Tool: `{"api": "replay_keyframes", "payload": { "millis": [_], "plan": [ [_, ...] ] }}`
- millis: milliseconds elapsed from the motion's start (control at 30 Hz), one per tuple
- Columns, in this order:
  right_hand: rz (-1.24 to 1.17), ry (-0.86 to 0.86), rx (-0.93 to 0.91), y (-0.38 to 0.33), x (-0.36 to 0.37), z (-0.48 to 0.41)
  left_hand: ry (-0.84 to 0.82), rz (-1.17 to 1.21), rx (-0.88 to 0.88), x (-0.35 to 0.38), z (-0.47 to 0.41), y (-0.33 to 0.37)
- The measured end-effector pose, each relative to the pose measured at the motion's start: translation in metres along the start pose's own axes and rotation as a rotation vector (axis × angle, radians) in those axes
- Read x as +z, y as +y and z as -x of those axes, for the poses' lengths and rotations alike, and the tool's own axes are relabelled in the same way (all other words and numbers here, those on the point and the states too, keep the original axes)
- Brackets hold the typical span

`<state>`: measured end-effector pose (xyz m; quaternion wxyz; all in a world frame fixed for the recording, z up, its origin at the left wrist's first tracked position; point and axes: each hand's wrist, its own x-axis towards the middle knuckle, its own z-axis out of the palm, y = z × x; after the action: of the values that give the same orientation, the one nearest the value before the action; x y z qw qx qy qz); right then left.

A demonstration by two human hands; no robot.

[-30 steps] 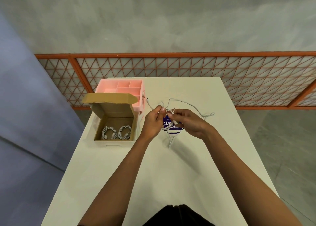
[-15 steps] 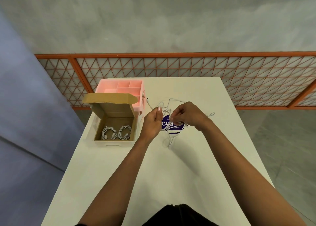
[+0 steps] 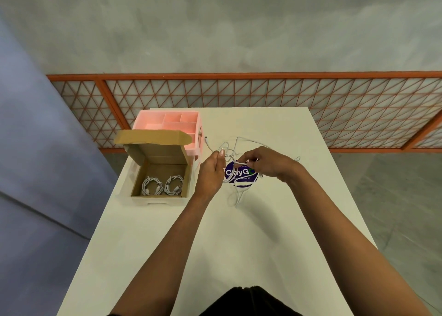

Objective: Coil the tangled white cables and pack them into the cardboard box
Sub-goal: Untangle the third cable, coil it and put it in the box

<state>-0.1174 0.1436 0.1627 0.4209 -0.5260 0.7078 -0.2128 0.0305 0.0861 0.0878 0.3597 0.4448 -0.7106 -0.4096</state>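
A tangled white cable hangs and loops between my two hands above the white table. My left hand pinches one strand near its top. To its right, my right hand grips another strand over a round purple sticker on the table. The open cardboard box stands at the table's left edge, left of my left hand. Two coiled white cables lie side by side on its floor. Loose strands trail toward the far side of the table.
A pink compartment organizer stands right behind the box, touching its raised lid. An orange lattice railing runs behind the table's far edge. Grey floor lies to the right, a bluish wall to the left.
My hands have drawn slightly apart, the right one shifting right and uncovering more of the purple sticker. The cable loops have spread between them. The box and organizer are unmoved.
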Motion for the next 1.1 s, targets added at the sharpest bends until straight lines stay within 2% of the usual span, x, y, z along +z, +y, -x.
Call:
{"api": "replay_keyframes", "payload": {
  "millis": [367,567,833,1000,1100],
  "plan": [
    [-0.317,0.026,0.02,0.017,-0.01,-0.004,-0.025,0.21,-0.036,-0.003,-0.001,0.007],
    [-0.388,0.022,0.022,0.024,-0.012,-0.008,-0.106,0.238,0.082,-0.007,-0.002,0.008],
    [-0.528,-0.008,-0.002,0.025,-0.013,-0.013,0.014,0.183,0.083,-0.007,-0.01,0.004],
    [-0.628,0.034,0.003,0.023,-0.017,-0.013,-0.084,0.227,0.079,-0.009,-0.005,0.015],
    [-0.655,0.041,-0.008,0.025,-0.016,-0.015,-0.176,0.321,-0.008,-0.008,-0.001,0.02]
  ]
}}
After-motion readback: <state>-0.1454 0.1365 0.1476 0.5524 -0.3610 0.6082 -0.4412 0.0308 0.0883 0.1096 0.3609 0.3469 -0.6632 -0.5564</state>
